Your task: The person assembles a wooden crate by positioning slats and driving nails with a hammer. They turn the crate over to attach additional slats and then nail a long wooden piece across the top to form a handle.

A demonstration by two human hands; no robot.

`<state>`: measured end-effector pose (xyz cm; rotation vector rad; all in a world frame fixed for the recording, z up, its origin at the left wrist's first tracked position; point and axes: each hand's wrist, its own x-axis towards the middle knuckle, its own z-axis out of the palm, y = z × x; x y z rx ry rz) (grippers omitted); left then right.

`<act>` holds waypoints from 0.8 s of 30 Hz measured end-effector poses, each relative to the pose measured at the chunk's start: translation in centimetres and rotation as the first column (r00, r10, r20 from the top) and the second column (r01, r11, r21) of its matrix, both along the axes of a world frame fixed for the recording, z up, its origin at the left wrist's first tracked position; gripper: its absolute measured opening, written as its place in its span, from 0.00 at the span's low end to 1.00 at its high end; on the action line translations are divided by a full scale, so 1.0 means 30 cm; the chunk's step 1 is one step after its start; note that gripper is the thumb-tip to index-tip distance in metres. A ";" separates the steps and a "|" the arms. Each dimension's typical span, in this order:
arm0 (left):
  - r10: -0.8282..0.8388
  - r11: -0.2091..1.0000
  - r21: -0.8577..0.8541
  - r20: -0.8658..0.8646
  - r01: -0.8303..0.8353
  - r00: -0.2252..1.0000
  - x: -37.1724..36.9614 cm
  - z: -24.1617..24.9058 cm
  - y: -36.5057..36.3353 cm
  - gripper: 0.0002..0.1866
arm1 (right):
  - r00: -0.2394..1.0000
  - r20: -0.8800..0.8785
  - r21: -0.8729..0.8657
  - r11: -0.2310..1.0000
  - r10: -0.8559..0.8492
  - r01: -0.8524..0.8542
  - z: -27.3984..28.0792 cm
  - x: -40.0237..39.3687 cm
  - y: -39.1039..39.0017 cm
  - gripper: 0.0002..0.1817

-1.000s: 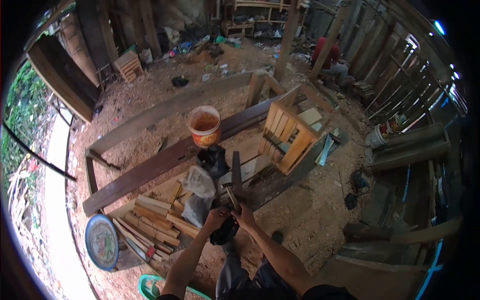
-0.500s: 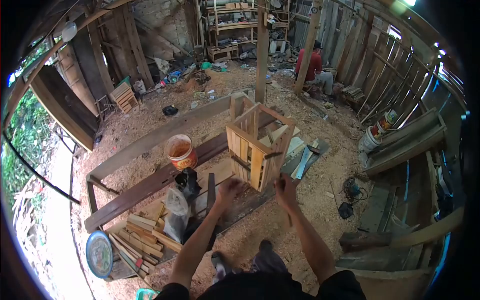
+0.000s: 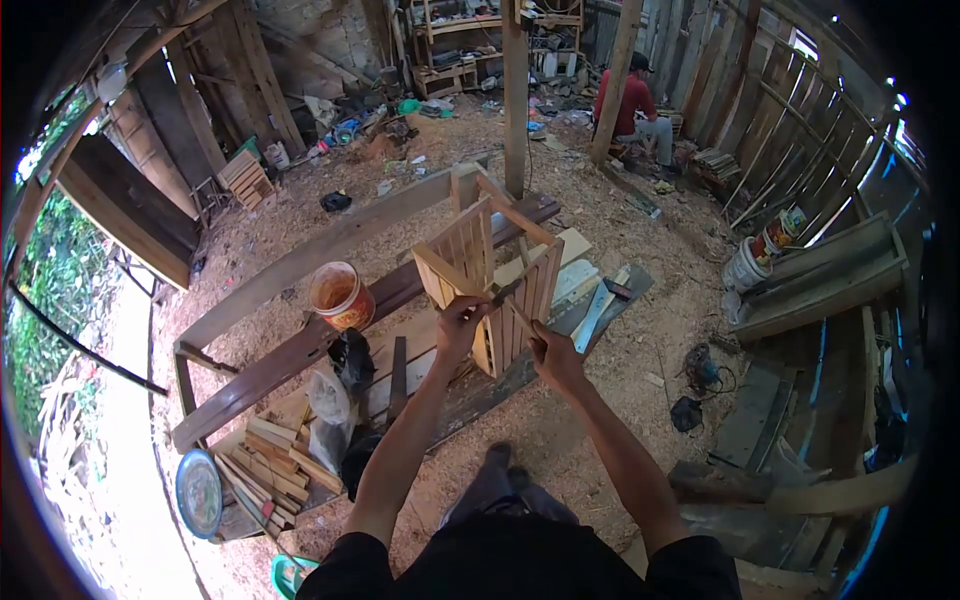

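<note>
A slatted wooden crate-like frame (image 3: pixel 447 265) stands on the plank bench in front of me, with its near corner toward me. My right hand (image 3: pixel 556 357) is closed around the wooden handle of a hammer (image 3: pixel 524 321). The hammer's dark head lies over the frame's near top corner. Beside that corner, my left hand (image 3: pixel 461 324) has its fingers pinched together close to the hammer head. Anything small between those fingers is too small to make out.
A bucket (image 3: pixel 342 296) and plastic bags (image 3: pixel 332 400) sit left of the frame. Cut wood strips (image 3: pixel 272 462) are piled beside a round blue-rimmed basin (image 3: pixel 199 495). A handsaw (image 3: pixel 592 318) lies on the right. Another person (image 3: pixel 632 105) sits at the back among sawdust and boards.
Both hands have moved up to the frame's near top corner, and the hammer head is now beside my left fingers. The frame appears turned and shifted left; the view has shifted slightly too.
</note>
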<state>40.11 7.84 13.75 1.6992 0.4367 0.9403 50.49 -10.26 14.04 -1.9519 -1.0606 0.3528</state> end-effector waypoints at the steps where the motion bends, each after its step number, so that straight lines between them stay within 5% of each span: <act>1: -0.007 1.000 0.001 -0.012 0.007 1.000 0.010 0.001 0.002 0.08 | 0.998 -0.060 -0.022 1.000 -0.010 0.009 -0.001 0.012 0.004 0.19; 3: -0.027 1.000 -0.004 -0.046 0.027 0.999 0.007 -0.004 -0.003 0.07 | 0.982 -0.187 -0.073 0.997 -0.040 0.027 0.006 0.012 -0.005 0.17; 6: -0.060 0.998 0.017 -0.051 0.061 0.997 0.018 -0.030 0.006 0.06 | 0.999 -0.014 -0.161 0.986 -0.033 0.030 0.130 -0.032 -0.022 0.18; 7: -0.090 0.996 -0.006 0.045 0.091 0.995 0.025 -0.037 0.007 0.07 | 0.997 -0.061 -0.102 0.994 -0.041 0.034 0.113 -0.022 -0.021 0.18; 11: -0.108 0.994 -0.013 -0.027 0.107 0.994 -0.002 0.018 -0.002 0.06 | 0.953 -0.299 0.000 0.998 -0.055 0.058 -0.019 0.020 -0.010 0.17; 13: -0.147 0.989 -0.028 -0.009 0.147 0.989 -0.008 0.025 0.021 0.06 | 0.967 -0.247 -0.032 0.998 -0.062 0.056 0.028 0.002 -0.012 0.16; 15: -0.157 0.986 0.048 -0.070 0.160 0.985 -0.001 0.015 0.050 0.06 | 0.999 -0.002 -0.065 0.997 -0.053 0.052 0.107 -0.032 -0.023 0.15; 18: -0.203 0.977 0.060 -0.065 0.207 0.977 0.004 -0.022 0.081 0.06 | 0.974 -0.216 0.051 0.996 -0.064 0.077 0.067 -0.022 -0.013 0.16; 21: -0.238 0.968 0.073 -0.049 0.241 0.970 0.015 -0.026 0.102 0.06 | 0.989 -0.126 -0.241 0.970 -0.073 0.041 0.123 -0.016 -0.021 0.22; 24: -0.262 0.959 0.089 -0.085 0.270 0.961 0.016 -0.027 0.111 0.07 | 0.992 -0.108 -0.185 0.982 -0.070 0.049 0.130 -0.025 -0.025 0.22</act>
